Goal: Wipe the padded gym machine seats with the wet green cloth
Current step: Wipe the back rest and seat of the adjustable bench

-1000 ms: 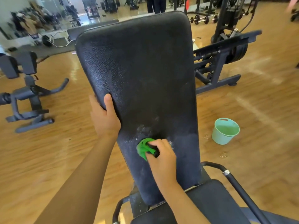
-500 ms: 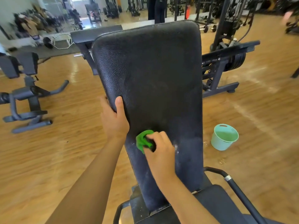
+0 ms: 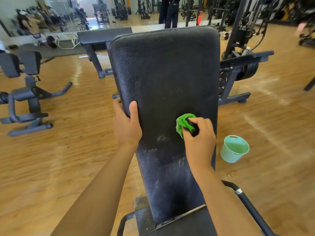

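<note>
Cloth [image 3: 183, 122] looks soft, wet and limp, so bunching it holds best; right grip [image 3: 198, 140] curls around it against the pad [image 3: 167, 74], left grip [image 3: 127, 126] clasps the pad edge beside.

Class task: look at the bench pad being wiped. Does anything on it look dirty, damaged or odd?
Whitish streaks mark the lower half of the black back pad, below the green cloth bunched in the right hand. They stand out against the darker upper half; whether residue, wetness or wear cannot be told.
</note>
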The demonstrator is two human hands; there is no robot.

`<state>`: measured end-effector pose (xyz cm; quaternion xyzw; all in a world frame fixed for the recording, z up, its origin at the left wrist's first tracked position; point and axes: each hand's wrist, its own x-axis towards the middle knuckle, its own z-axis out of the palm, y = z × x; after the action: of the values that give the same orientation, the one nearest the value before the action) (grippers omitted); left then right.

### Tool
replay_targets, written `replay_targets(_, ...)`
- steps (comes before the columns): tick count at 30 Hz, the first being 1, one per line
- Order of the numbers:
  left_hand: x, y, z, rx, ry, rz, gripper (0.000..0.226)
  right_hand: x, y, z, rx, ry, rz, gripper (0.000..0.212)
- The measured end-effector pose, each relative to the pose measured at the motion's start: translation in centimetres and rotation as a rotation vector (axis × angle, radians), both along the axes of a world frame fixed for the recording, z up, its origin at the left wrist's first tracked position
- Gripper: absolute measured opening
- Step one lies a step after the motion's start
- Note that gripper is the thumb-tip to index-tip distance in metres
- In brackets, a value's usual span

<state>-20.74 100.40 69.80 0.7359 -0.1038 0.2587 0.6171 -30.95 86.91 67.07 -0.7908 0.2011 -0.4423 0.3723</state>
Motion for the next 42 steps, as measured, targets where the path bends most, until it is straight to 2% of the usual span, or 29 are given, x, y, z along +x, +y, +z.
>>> replay_targets(4, -0.1, 0.1, 0.2, -0.001, -0.016, 0.004, 0.064, -0.3, 3.3, -2.4, -0.063, 0.017, 0.083, 0.029)
replay_targets(8, 0.0, 0.2, 0.2, -0.014, 0.007, -0.019, 0.065, -1.6, 6.7, -5.6, -0.115, 0.126, 0.231, 0.033)
replay_targets(12, -0.1, 0.3, 0.2, -0.006, 0.026, -0.032, 0.067, -1.9, 6.4, -5.4, -0.002, 0.189, 0.3, 0.029)
replay_targets(20, 0.1, 0.3, 0.0, -0.006, 0.03, -0.041, 0.066, 0.6, 2.5, 0.8, 0.049, -0.018, 0.13, 0.02)
replay_targets(24, 0.3, 0.3, -0.1, -0.011, 0.02, -0.029, 0.066, 0.4, 3.8, -1.0, -0.066, 0.015, 0.171, 0.024)
replay_targets(28, 0.3, 0.3, -0.3, 0.005, 0.033, -0.033, 0.066, -1.4, 5.7, -5.5, -0.178, 0.171, 0.284, 0.029)
replay_targets(31, 0.1, 0.4, -0.2, 0.003, 0.053, -0.032, 0.066, -2.1, 5.9, -5.9, -0.142, 0.24, 0.314, 0.027)
replay_targets(38, 0.1, 0.4, -0.2, -0.011, 0.041, -0.043, 0.066, 0.9, 3.5, 0.7, -0.102, 0.065, 0.193, 0.022)
replay_targets(42, 0.3, 0.4, -0.4, -0.02, 0.03, -0.042, 0.063, 0.9, 3.4, 0.3, -0.127, 0.077, 0.208, 0.023)
